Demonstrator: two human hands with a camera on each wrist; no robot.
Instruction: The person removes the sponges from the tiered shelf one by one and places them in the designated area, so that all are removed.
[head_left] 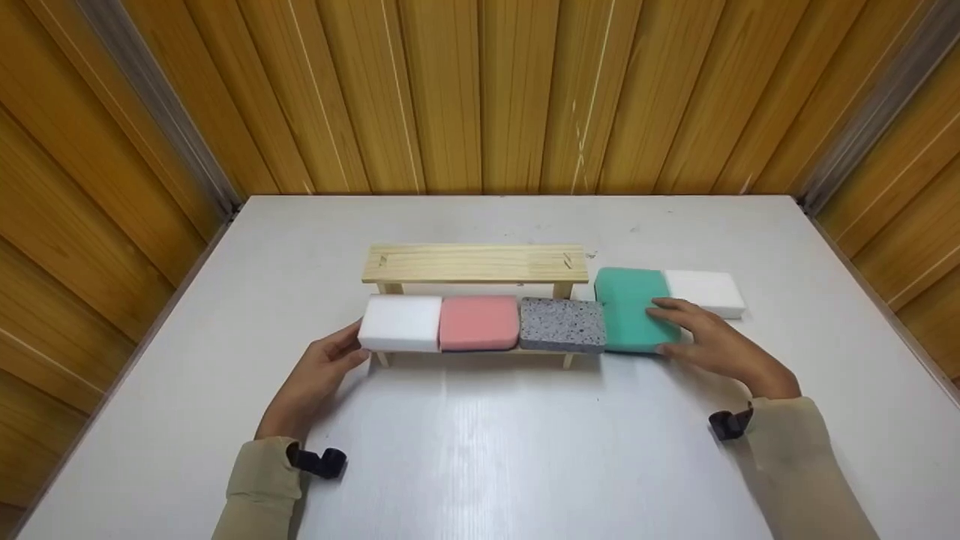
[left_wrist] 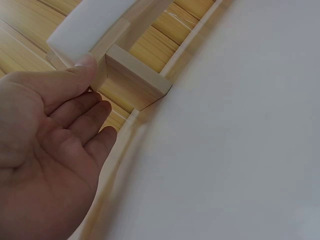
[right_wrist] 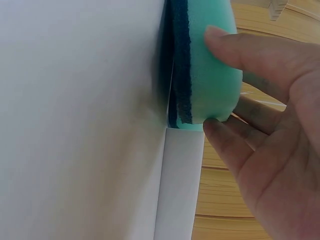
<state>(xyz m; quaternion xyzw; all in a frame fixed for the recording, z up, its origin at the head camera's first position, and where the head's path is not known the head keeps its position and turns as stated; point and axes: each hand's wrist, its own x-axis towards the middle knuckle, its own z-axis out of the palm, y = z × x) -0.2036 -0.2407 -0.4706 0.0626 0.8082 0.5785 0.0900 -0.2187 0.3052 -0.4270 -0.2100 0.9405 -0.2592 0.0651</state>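
Both hands are in on the action; from the head, the left hand [head_left: 319, 375] touches the left end of a white block [head_left: 401, 322], fingers loosely bent, while the right hand [head_left: 716, 345] pinches a green sponge [head_left: 637, 330] just beside a grey block [head_left: 562, 325]; a pink sponge [head_left: 478, 322] sits between the white and grey ones, all three on the lower plank of a wooden stand [head_left: 465, 262]; another white block [head_left: 705, 291] lies on the table [head_left: 525, 450] beyond the right hand; over to the left wrist, thumb at the corner where block meets wood, other fingers relaxed; at the right wrist, thumb and fingertips on the sponge, its dark blue backing in plain sight, more green showing just behind.
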